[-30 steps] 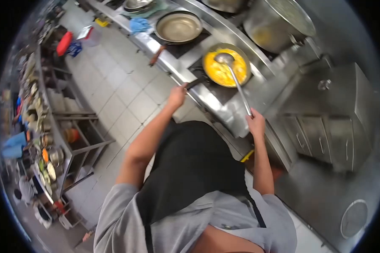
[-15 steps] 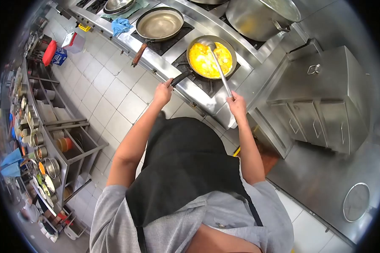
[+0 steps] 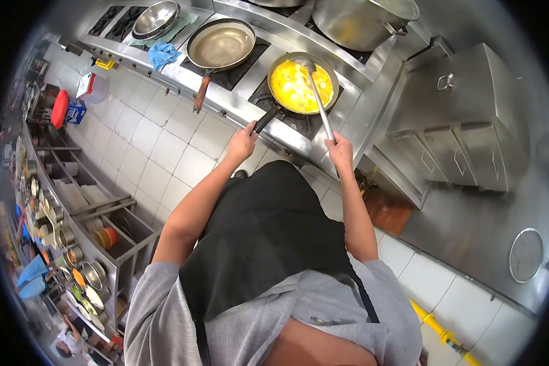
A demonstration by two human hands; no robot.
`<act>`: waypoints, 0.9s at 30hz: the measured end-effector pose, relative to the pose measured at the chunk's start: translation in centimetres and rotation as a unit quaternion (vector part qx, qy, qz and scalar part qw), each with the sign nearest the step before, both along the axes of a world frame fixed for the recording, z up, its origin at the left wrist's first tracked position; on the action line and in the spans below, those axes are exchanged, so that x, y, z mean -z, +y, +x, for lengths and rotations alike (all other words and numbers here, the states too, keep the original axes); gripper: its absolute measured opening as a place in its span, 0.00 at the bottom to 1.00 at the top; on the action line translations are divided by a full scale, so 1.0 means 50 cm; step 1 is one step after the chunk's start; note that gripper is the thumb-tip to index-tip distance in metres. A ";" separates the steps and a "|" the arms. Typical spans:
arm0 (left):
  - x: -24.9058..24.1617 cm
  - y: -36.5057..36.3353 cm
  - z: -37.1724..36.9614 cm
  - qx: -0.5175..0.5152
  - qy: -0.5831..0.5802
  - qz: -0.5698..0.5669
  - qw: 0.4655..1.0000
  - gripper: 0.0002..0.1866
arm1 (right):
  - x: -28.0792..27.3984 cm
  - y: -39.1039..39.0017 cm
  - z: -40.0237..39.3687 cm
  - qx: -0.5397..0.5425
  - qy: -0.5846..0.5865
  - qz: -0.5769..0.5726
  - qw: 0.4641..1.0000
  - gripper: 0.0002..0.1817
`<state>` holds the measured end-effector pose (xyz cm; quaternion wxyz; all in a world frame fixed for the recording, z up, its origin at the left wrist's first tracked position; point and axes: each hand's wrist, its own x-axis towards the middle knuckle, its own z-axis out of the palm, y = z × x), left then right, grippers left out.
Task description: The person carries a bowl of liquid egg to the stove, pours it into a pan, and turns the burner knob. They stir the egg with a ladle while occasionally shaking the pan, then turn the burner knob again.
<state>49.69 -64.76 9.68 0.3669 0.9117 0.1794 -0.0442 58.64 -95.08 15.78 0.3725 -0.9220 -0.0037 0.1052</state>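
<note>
My left hand (image 3: 243,140) is closed round the black handle of a frying pan (image 3: 280,66), which rests on a stove burner. Yellow beaten egg (image 3: 291,90) fills most of the pan, with paler, set-looking patches in it. In my right hand (image 3: 339,150) is the long metal handle of a ladle (image 3: 321,108). The ladle's bowl lies at the pan's far side, against the egg. Left of this pan, a second frying pan (image 3: 221,46) with a wooden handle sits on another burner; its handle sticks out over the stove's front edge.
A large steel pot (image 3: 351,24) stands behind the pan. Metal bowls (image 3: 155,19) and a blue cloth (image 3: 163,56) lie farther left. To the right are a steel cabinet (image 3: 463,158) and a round strainer (image 3: 526,256). Shelving (image 3: 128,235) with food containers lines the left; a yellow pipe (image 3: 442,334) runs lower right.
The camera view has shifted and turned, bringing the yellow pipe into sight. The ladle's bowl has moved slightly right within the pan. Both hands keep their holds.
</note>
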 end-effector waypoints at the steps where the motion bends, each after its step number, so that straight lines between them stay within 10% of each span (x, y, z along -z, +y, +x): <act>1: -0.005 0.006 0.005 0.017 0.002 0.002 1.000 0.25 | 0.003 0.005 -0.010 0.001 0.014 0.015 1.000 0.22; 14: 0.016 0.049 0.020 0.096 -0.006 -0.091 0.991 0.29 | 0.006 0.080 -0.095 0.150 0.126 0.231 0.953 0.16; 19: 0.004 0.049 0.024 0.089 0.021 -0.132 0.987 0.29 | -0.001 0.077 -0.158 0.097 -0.143 -0.019 0.985 0.18; 27: -0.008 0.031 0.093 0.055 0.124 -0.295 0.946 0.26 | -0.243 0.031 -0.245 0.116 0.242 0.133 0.954 0.18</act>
